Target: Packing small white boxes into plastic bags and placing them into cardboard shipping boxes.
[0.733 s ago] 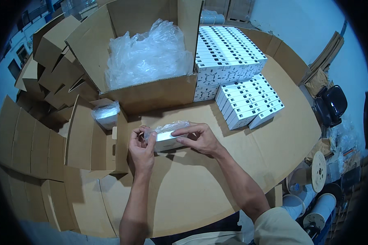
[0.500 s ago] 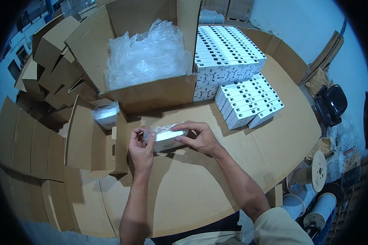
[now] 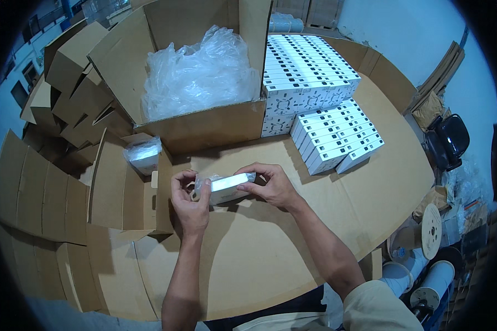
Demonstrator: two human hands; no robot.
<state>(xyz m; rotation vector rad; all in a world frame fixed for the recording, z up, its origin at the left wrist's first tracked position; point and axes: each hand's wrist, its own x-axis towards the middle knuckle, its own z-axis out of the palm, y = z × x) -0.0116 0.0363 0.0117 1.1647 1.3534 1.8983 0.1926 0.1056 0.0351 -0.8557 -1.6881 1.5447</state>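
Note:
Between my two hands is a small white box point(image 3: 229, 189) in a clear plastic bag, held just above the cardboard-covered table. My left hand point(image 3: 192, 201) grips its left end, where loose plastic bunches between thumb and fingers. My right hand point(image 3: 268, 186) pinches the right end, thumb at the near side and fingers over the far edge. Left of my hands stands an open cardboard carton point(image 3: 124, 193). In its far end sits another plastic-wrapped white box point(image 3: 144, 156). Beyond my hands a large open carton point(image 3: 215, 124) holds a heap of clear plastic bags point(image 3: 201, 74).
Stacked white boxes point(image 3: 309, 88) stand at the far right of the large carton, with a lower group point(image 3: 337, 135) nearer me. Empty folded cartons point(image 3: 74, 94) pile up on the left. Beyond the table's right edge are cable spools point(image 3: 428, 231) and a black chair point(image 3: 450, 140).
The plastic over the top of the white box now lies flatter, toward its ends. My left hand has shifted slightly left; my right hand has barely moved.

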